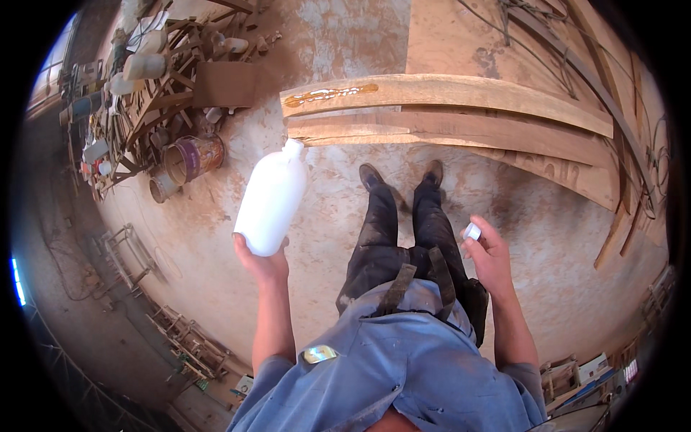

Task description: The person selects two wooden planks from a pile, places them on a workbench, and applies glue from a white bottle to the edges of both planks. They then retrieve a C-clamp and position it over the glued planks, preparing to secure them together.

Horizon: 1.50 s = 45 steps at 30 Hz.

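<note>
My left hand (264,263) is wrapped round the lower end of a large white plastic bottle (271,201). The bottle tilts away from me, its open neck close to the near end of two long boards. A small white screw cap (472,231) is pinched between the thumb and fingers of my right hand (491,255), out to my right. On the far wooden board (461,90) lies a wet, shiny amber streak of liquid (330,94), near its left end. The nearer wooden board (468,132) runs alongside it, and no liquid shows on it.
Scrap wood and plastic jugs (145,66) are heaped at the far left, with a tipped bucket (194,158) beside them. A plywood sheet (461,43) lies under the boards. Cables and long dark strips (612,93) lie at the far right. My shoes (371,176) stand just before the boards.
</note>
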{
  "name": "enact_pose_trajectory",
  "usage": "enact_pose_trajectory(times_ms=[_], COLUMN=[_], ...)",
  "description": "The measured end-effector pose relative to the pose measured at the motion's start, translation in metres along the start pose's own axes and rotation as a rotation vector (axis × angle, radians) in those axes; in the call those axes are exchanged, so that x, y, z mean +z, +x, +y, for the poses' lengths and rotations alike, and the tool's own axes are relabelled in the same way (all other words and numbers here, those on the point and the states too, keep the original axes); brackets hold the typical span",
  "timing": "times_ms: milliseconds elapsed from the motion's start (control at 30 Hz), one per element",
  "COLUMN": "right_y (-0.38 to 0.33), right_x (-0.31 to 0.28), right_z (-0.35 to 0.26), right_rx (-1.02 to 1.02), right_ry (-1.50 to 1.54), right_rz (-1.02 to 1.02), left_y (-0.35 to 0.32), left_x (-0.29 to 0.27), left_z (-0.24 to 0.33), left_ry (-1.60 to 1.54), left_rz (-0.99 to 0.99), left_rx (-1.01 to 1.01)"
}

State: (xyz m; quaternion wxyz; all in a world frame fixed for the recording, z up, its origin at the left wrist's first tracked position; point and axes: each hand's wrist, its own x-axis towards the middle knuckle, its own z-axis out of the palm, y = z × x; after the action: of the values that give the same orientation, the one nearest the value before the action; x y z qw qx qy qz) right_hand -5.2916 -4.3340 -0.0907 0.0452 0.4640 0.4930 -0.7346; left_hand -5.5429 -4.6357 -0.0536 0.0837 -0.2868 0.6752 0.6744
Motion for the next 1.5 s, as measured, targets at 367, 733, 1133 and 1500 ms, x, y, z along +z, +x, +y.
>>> enact_pose_trajectory(times_ms=[367, 733, 1133, 1500], right_y=[0.012, 0.021, 0.027, 0.026], right_x=[-0.007, -0.014, -0.02, -0.028], right_z=[0.008, 0.008, 0.005, 0.009], right_rx=[0.043, 0.06, 0.059, 0.037], right_ry=[-0.003, 0.017, 0.001, 0.008], right_rz=[-0.005, 0.004, -0.001, 0.0], left_y=[-0.001, -0.003, -0.007, -0.021], left_x=[0.002, 0.001, 0.006, 0.031], left_z=[0.002, 0.007, 0.005, -0.001], left_ry=[0.014, 0.047, 0.046, 0.028], left_rz=[-0.012, -0.011, -0.008, 0.016], left_rx=[-0.043, -0.044, -0.042, -0.022])
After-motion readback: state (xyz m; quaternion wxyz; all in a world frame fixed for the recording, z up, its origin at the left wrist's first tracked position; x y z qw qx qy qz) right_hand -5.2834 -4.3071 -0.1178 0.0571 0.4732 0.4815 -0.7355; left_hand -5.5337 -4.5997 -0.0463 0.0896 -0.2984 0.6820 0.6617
